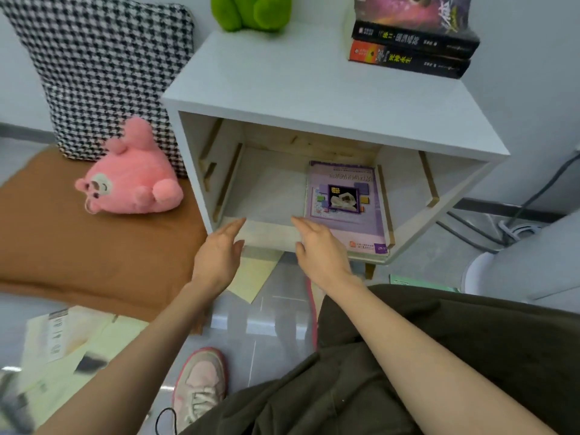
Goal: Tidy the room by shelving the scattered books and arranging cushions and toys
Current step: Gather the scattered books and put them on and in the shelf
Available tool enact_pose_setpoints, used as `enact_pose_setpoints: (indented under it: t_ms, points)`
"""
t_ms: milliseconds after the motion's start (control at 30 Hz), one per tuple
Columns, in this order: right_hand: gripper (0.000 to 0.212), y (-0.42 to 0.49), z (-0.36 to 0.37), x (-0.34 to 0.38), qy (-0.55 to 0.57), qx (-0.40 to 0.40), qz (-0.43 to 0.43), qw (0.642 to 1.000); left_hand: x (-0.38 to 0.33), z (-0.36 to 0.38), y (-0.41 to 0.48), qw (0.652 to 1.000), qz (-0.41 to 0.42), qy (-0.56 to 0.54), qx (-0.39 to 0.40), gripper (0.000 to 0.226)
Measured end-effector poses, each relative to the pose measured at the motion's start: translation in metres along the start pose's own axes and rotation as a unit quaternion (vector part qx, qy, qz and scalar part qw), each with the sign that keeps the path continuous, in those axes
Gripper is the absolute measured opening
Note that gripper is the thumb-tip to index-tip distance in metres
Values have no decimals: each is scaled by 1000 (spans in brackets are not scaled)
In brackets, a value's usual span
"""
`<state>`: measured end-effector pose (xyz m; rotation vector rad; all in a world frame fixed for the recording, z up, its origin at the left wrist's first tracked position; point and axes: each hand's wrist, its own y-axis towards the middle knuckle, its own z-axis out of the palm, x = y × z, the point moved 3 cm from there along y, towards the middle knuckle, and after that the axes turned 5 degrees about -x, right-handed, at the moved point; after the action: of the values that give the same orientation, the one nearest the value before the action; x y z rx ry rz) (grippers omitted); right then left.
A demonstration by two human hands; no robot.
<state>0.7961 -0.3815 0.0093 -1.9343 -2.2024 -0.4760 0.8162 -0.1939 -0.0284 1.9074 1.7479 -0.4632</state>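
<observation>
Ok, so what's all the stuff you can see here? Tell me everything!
cabinet: one, white, open front, in the middle
purple book: one, lying flat inside the cabinet, right side
stacked books: two dark spines show, on the cabinet top, back right
green toy: one, on the cabinet top, back left
check cushion: one, black and white, leaning on the wall at left
brown cushion: one, flat on the floor at left
pink toy: one, on the brown cushion
yellow papers: several, blurred, floor at lower left
green book: one, floor at right, mostly hidden
shoe: one, pink, bottom
left hand: fingers straight, near the cabinet's front
right hand: fingers straight, near the purple book
</observation>
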Motion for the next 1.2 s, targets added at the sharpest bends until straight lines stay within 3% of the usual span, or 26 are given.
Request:
enact_pose_setpoints:
  t_ms: [167,300,467,800,933,1100,1200]
  points:
    - [58,-20,-3,72,47,-5,-59,997,42,-58,-42,998,-12,-34,-53,48]
    - [54,-37,0,125,70,-2,-73,995,80,-96,-84,992,-90,-32,-87,53]
    - [55,-62,19,180,127,41,-92,987,120,-127,-146,981,-154,-44,-108,52]
    - [54,-121,68,265,129,131,-176,967,203,-152,-275,956,-266,-2,-124,53]
    - [52,-145,86,287,108,175,-221,953,237,-135,-342,937,-337,4,-90,56]
    - [53,-176,116,299,81,240,-243,936,268,-110,-414,886,-460,53,-16,65]
    - [54,-188,129,300,47,261,-263,928,284,-97,-434,868,-491,73,34,68]
